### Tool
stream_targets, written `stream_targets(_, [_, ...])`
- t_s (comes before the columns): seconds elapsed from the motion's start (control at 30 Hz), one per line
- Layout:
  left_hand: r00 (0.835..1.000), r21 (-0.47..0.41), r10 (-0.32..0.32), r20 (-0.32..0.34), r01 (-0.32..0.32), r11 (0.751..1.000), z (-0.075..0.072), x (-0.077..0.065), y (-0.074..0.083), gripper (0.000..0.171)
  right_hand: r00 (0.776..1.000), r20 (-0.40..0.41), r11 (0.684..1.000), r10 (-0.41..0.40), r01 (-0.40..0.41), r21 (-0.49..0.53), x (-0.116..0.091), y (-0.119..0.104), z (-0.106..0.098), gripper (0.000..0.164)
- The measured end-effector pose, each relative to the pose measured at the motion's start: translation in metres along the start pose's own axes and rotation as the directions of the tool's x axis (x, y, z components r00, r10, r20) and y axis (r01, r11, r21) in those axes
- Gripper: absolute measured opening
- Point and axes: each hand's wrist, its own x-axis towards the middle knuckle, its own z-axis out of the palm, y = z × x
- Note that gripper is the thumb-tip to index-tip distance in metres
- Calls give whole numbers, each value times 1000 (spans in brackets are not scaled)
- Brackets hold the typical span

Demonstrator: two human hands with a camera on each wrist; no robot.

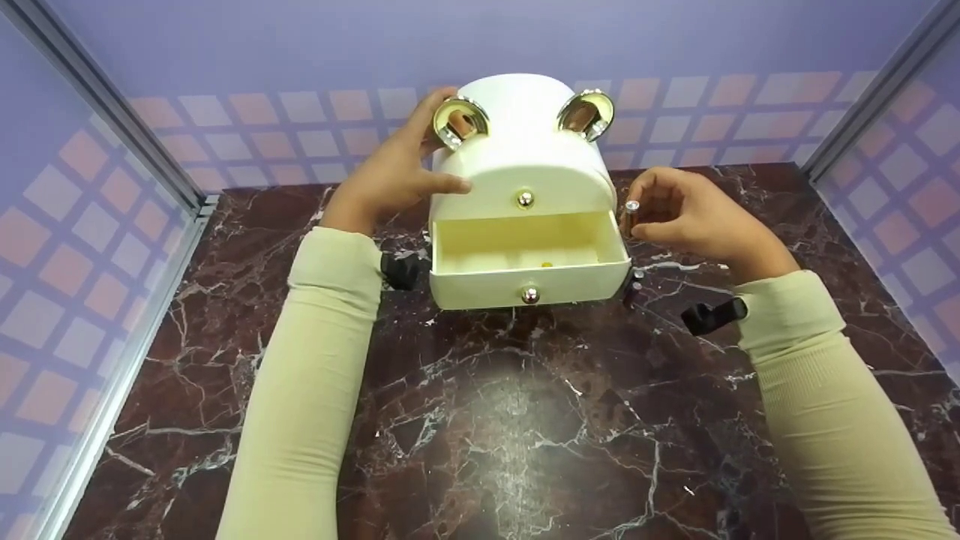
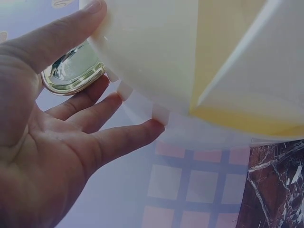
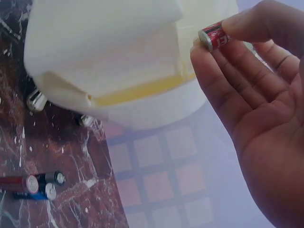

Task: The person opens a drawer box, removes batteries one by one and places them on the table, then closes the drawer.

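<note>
A white storage box [image 1: 517, 157] with two shiny gold ears stands on the marbled table, its lower drawer [image 1: 480, 289] pulled out. My left hand [image 1: 405, 169] rests against the box's left side. Its thumb lies on the front, and its fairly straight fingertips touch the side in the left wrist view. Beside the box's right side, my right hand [image 1: 686, 214] pinches a small battery [image 3: 217, 36] with a red label between thumb and fingers. Part of that battery is hidden by the thumb.
On the table right of the drawer lie a red battery [image 3: 19, 184], a black battery [image 3: 51, 178] and a blue battery [image 3: 42, 192]. A small yellow spot [image 1: 547, 264] shows inside the drawer. Tiled purple walls [image 1: 330, 112] enclose the table's back and sides.
</note>
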Motion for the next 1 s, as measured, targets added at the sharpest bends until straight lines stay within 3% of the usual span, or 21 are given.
stream_targets(0.1, [1000,6,0,2,0,1000,-1,0,0,109,1000,-5,1000,-5,5,-13,-3,4,-1,27])
stream_targets(0.6, [1000,33,16,4,-17,999,-2,-3,1,108,977,-98,973,191,-201,-109,-24,25,-8,14])
stream_targets(1.0, [1000,6,20,8,-20,1000,-2,-4,0,108,971,-140,975,195,-208,-81,-35,40,-4,17])
